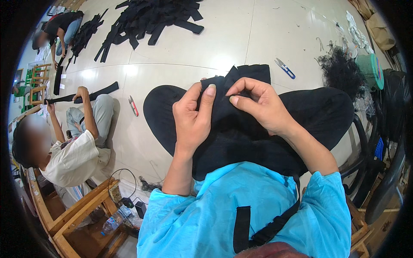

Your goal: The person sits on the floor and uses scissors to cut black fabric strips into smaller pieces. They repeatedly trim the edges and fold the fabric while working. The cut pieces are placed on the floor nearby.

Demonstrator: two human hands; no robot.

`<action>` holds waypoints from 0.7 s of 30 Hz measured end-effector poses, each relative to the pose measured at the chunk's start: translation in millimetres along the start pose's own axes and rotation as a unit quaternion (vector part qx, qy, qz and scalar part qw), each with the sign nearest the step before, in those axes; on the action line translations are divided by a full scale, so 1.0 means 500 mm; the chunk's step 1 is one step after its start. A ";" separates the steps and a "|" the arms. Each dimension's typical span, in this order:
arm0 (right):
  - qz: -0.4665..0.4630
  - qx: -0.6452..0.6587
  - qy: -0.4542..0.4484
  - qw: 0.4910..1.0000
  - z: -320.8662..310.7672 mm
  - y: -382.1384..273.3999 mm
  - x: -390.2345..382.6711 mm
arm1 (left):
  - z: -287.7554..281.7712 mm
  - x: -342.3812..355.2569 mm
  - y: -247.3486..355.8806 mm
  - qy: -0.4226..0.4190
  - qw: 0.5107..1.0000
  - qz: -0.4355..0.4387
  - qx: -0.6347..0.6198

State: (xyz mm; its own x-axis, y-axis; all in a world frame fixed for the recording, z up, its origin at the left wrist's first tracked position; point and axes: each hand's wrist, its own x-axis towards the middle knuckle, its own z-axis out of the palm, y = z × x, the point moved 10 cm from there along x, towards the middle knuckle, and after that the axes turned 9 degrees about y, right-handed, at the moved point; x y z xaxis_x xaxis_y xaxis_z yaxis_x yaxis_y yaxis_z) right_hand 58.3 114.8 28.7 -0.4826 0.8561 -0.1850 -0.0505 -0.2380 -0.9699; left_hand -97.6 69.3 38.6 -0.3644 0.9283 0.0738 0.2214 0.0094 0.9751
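Note:
A black fabric strip (254, 74) lies across my lap, with its far end spread just beyond my fingers. My left hand (193, 116) grips the strip's left part between thumb and fingers. Close beside it, my right hand (269, 107) is closed in a pinch over the cloth, thumb against forefinger. What sits between those fingertips is too small to make out. Under both hands is the black cloth of my trousers (318, 109), and the strip blends into it. Thread snips with blue handles (285, 69) lie on the floor beyond my right hand.
Red-handled snips (133, 106) lie to the left. Ahead is a heap of black strips (150, 19). A co-worker (71, 159) on the left holds a strip; another person (64, 28) bends over farther off. Black thread scraps (342, 73) and a green bin (370, 71) stand right.

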 end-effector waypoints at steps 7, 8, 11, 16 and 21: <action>0.034 0.017 0.004 0.999 -0.014 0.013 0.014 | 0.027 0.019 0.016 -0.020 0.998 0.048 -0.031; 0.042 0.017 0.004 0.999 -0.016 0.017 0.013 | 0.029 0.020 0.022 -0.022 0.998 0.054 -0.032; 0.046 0.025 0.007 0.999 -0.018 0.023 0.014 | 0.031 0.021 0.029 -0.024 0.997 0.059 -0.040; 0.051 0.012 0.001 0.999 -0.012 0.023 0.012 | 0.030 0.017 0.010 -0.023 0.997 0.035 -0.067; 0.063 0.032 -0.002 0.998 -0.009 0.030 0.015 | 0.028 0.016 0.011 -0.021 0.997 0.035 -0.061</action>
State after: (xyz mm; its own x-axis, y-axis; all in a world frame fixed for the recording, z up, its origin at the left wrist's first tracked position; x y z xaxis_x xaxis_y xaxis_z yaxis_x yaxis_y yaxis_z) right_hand 57.9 119.9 11.8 -0.4919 0.8158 -0.3040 -0.0446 -0.3724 -0.9270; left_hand -86.7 82.0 41.5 -0.3124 0.9402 0.1358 0.1320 -0.0986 0.9863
